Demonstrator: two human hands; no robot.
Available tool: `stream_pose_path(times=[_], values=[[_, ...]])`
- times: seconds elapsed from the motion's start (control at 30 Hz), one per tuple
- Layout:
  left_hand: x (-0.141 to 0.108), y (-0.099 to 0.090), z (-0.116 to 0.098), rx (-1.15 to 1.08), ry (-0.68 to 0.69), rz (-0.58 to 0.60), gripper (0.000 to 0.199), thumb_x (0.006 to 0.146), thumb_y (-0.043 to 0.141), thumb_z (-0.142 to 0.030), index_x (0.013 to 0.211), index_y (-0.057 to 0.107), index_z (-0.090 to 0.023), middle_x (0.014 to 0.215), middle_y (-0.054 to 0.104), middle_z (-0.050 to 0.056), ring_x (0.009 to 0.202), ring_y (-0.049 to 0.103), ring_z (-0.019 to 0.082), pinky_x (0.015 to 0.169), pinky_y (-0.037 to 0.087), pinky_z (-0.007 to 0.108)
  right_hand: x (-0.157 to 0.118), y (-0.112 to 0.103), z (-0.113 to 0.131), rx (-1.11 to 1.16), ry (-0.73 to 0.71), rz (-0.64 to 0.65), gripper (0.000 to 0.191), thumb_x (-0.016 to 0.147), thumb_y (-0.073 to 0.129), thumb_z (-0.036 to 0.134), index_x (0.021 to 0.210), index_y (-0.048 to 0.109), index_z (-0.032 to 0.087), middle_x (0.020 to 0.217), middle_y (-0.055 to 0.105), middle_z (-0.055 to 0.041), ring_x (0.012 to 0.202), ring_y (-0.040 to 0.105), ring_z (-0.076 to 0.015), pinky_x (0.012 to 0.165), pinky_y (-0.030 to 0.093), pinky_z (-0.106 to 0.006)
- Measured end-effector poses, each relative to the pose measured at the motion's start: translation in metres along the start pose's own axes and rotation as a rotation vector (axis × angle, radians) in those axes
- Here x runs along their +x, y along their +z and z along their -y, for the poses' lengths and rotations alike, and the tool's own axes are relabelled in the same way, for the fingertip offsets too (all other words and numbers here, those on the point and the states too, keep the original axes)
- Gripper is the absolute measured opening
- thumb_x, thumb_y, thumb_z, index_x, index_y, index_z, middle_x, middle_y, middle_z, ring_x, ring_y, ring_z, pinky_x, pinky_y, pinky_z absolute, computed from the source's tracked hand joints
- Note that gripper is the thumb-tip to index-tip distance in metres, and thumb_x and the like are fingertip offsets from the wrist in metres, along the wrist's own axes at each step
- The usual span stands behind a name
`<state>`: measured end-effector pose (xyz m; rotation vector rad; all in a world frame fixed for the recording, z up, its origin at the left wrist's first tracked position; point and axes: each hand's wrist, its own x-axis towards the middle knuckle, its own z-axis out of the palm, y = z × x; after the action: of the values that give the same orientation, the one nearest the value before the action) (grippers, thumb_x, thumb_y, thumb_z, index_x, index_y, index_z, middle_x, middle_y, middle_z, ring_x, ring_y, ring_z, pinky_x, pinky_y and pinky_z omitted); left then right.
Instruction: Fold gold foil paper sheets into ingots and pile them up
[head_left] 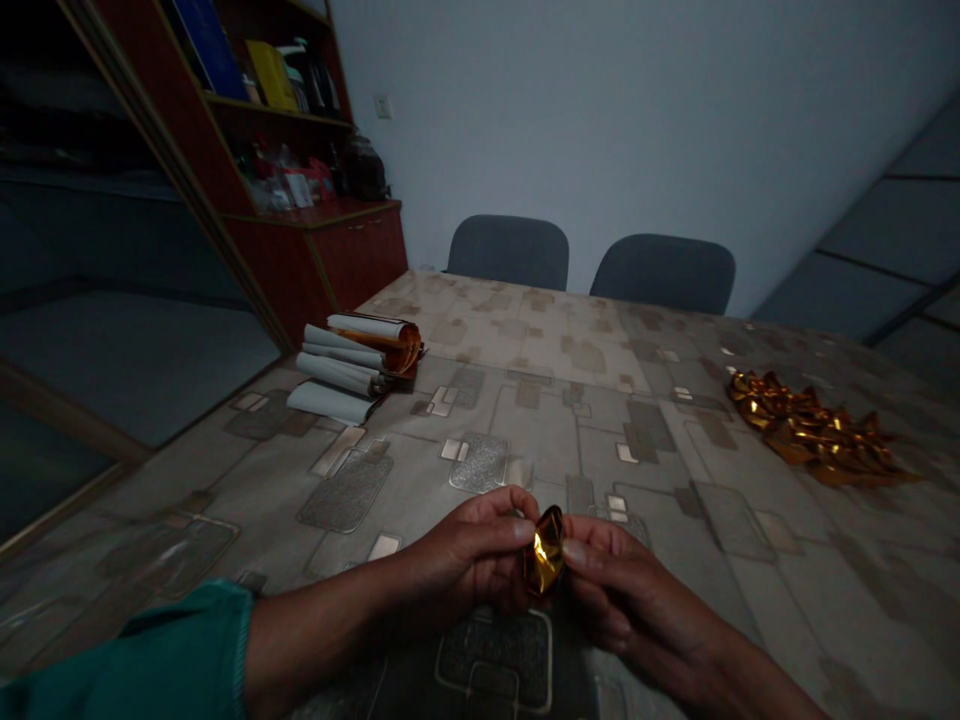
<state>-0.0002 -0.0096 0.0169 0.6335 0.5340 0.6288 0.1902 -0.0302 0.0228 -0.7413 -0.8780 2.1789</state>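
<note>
On the patterned tabletop (540, 425), your left hand (469, 555) and right hand (626, 590) are curled nearly closed, pinching a crumpled gold foil piece (546, 550) between them. A heap of gold foil (814, 430) lies well off to your right; rolled foil sheets (360, 360) sit ahead left.

Rolled sheets (352, 365) lie left on the table (525, 340), foil bows (814, 430) right.

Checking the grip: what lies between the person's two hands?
The head view shows a crumpled piece of gold foil between the left hand and right hand, held by both.
</note>
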Motion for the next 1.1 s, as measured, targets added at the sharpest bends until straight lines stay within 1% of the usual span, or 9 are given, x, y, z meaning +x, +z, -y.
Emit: stream_pose_path(times=[0.17, 0.37, 0.53, 0.7, 0.8, 0.97, 1.03, 1.1], values=[[0.0012, -0.0014, 0.0011, 0.058, 0.008, 0.010, 0.031, 0.079, 0.078, -0.030, 0.091, 0.053, -0.018, 0.075, 0.064, -0.001, 0.055, 0.058, 0.008, 0.048, 0.043, 0.015, 0.0008, -0.0015, -0.0032, -0.025, -0.011, -0.003, 0.025, 0.088, 0.071, 0.038, 0.087, 0.067, 0.013, 0.043, 0.042, 0.0104, 0.035, 0.021, -0.0031, 0.035, 0.019, -0.017], [0.0020, -0.0029, 0.0002, 0.044, -0.008, 0.058, 0.032, 0.076, 0.080, -0.027, 0.091, 0.053, -0.018, 0.079, 0.065, 0.001, 0.059, 0.060, 0.009, 0.051, 0.045, 0.017, 0.0004, -0.0049, -0.0057, -0.032, -0.017, -0.032, 0.026, 0.087, 0.072, 0.038, 0.087, 0.066, 0.013, 0.043, 0.043, 0.0105, 0.035, 0.022, -0.0029, 0.036, 0.018, -0.017], [0.0011, -0.0007, -0.0015, 0.020, -0.003, 0.036, 0.029, 0.078, 0.078, -0.025, 0.094, 0.054, -0.017, 0.077, 0.062, -0.001, 0.057, 0.056, 0.007, 0.050, 0.041, 0.016, 0.0012, -0.0071, -0.0056, 0.012, -0.008, -0.020, 0.022, 0.090, 0.070, 0.035, 0.091, 0.066, 0.014, 0.046, 0.041, 0.0111, 0.037, 0.021, -0.0030, 0.038, 0.020, -0.016], [0.0012, 0.0013, -0.0027, -0.018, -0.027, -0.006, 0.029, 0.076, 0.080, -0.025, 0.091, 0.057, -0.017, 0.078, 0.062, -0.001, 0.059, 0.056, 0.006, 0.055, 0.038, 0.017, 0.0010, -0.0046, -0.0030, 0.010, -0.038, -0.025, 0.021, 0.091, 0.068, 0.034, 0.091, 0.066, 0.014, 0.043, 0.039, 0.0115, 0.036, 0.020, -0.0033, 0.038, 0.019, -0.017], [0.0012, 0.0009, -0.0030, -0.037, -0.044, -0.001, 0.029, 0.073, 0.082, -0.025, 0.087, 0.057, -0.016, 0.077, 0.061, -0.001, 0.062, 0.056, 0.007, 0.059, 0.038, 0.018, 0.0007, -0.0033, -0.0023, 0.026, -0.034, -0.016, 0.019, 0.092, 0.068, 0.033, 0.091, 0.067, 0.014, 0.044, 0.039, 0.0113, 0.036, 0.020, -0.0033, 0.039, 0.019, -0.017], [0.0011, -0.0016, -0.0034, -0.053, -0.085, 0.023, 0.032, 0.070, 0.084, -0.024, 0.086, 0.059, -0.016, 0.078, 0.061, 0.000, 0.064, 0.056, 0.009, 0.061, 0.037, 0.020, 0.0008, -0.0036, -0.0033, 0.025, -0.033, 0.001, 0.019, 0.092, 0.067, 0.034, 0.091, 0.067, 0.014, 0.045, 0.037, 0.0112, 0.037, 0.019, -0.0036, 0.039, 0.018, -0.018], [0.0015, -0.0030, -0.0028, -0.059, -0.081, 0.035, 0.032, 0.071, 0.084, -0.026, 0.087, 0.059, -0.015, 0.078, 0.061, 0.001, 0.065, 0.056, 0.009, 0.060, 0.036, 0.020, 0.0013, -0.0042, -0.0037, 0.019, -0.028, 0.004, 0.020, 0.092, 0.067, 0.035, 0.090, 0.067, 0.014, 0.044, 0.038, 0.0108, 0.037, 0.020, -0.0039, 0.039, 0.018, -0.018], [0.0026, -0.0047, -0.0017, -0.096, -0.072, 0.043, 0.028, 0.076, 0.081, -0.028, 0.088, 0.060, -0.014, 0.078, 0.061, 0.002, 0.065, 0.056, 0.009, 0.058, 0.037, 0.018, 0.0017, -0.0048, -0.0038, 0.023, -0.028, 0.003, 0.020, 0.092, 0.067, 0.035, 0.090, 0.066, 0.014, 0.044, 0.039, 0.0105, 0.037, 0.021, -0.0041, 0.039, 0.017, -0.018]])
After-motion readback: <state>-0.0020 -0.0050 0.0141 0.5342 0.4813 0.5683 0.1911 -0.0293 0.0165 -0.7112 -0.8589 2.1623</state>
